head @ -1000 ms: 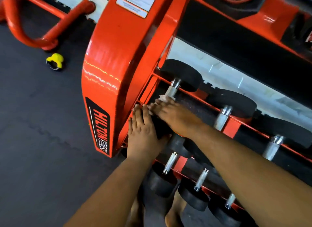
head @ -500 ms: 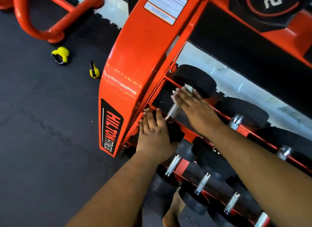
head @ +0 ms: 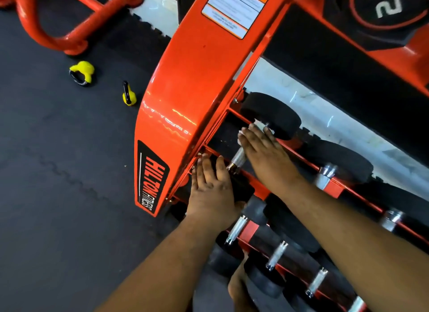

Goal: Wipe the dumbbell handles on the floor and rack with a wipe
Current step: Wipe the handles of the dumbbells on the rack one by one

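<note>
Step in hand, as I judge it: wiping the handle [head: 238,159] of the end dumbbell on the orange rack [head: 185,98], middle tier.

Right hand [head: 264,147] lies over the far half of that handle, fingers nearly straight and close together, pressing a white wipe [head: 257,123] down onto the bar. Only scraps of the wipe show, just past the fingertips and at the inner edge of the hand, hard against the black far head [head: 271,114]. Whether the thumb curls under the bar cannot be told.

Left hand [head: 212,191] rests flat, fingers straight and slightly spread, on the near head of the same dumbbell, touching the rack's side panel; it seems to steady the weight.

The knurled near half of the handle lies bare between the two hands. Next move calls for drawing the wipe back along it, then going to the next handle [head: 325,176], just beyond the right wrist.
</note>
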`<state>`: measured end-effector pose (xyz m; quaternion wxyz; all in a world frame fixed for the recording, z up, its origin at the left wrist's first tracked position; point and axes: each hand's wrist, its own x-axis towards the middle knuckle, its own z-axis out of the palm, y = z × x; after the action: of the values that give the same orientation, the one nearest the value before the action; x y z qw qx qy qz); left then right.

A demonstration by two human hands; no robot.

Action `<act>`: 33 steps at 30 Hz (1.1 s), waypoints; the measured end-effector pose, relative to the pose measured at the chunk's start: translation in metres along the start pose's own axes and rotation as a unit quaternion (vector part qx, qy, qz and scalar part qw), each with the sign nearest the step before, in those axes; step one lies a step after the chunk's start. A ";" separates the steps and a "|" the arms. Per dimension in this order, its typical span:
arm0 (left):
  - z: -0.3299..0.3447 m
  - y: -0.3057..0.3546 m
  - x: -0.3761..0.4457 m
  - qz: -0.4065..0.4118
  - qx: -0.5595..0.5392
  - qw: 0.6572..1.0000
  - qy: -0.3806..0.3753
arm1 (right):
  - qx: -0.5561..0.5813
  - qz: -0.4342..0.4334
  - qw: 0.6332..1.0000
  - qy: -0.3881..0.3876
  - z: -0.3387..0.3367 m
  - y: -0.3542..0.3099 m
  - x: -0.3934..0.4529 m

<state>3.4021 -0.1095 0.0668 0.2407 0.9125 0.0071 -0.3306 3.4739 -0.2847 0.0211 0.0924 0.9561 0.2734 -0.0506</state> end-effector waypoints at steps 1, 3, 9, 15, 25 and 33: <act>0.000 0.000 0.000 0.001 0.002 1.000 -0.001 | 0.014 -0.015 1.000 -0.010 0.000 -0.003 0.003; 0.001 0.000 0.000 -0.001 0.003 1.000 0.004 | 0.042 -0.083 0.995 -0.023 -0.001 -0.001 0.008; 0.005 -0.001 0.003 -0.013 0.005 1.000 0.014 | 0.030 -0.030 0.999 0.017 -0.007 0.015 0.000; 0.006 0.000 0.003 -0.015 -0.007 0.999 0.028 | 0.208 -0.141 0.967 0.029 0.007 -0.015 -0.021; 0.006 0.001 0.002 -0.021 -0.022 0.999 0.038 | 0.624 0.417 0.660 0.020 -0.003 -0.010 -0.044; 0.008 -0.002 0.002 -0.019 -0.021 0.999 0.040 | 0.879 0.429 0.190 0.088 -0.017 -0.011 0.032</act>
<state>3.3990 -0.1114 0.0593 0.2528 0.9196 0.0410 -0.2980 3.4962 -0.2559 0.0310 -0.8249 0.3846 -0.3946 -0.1258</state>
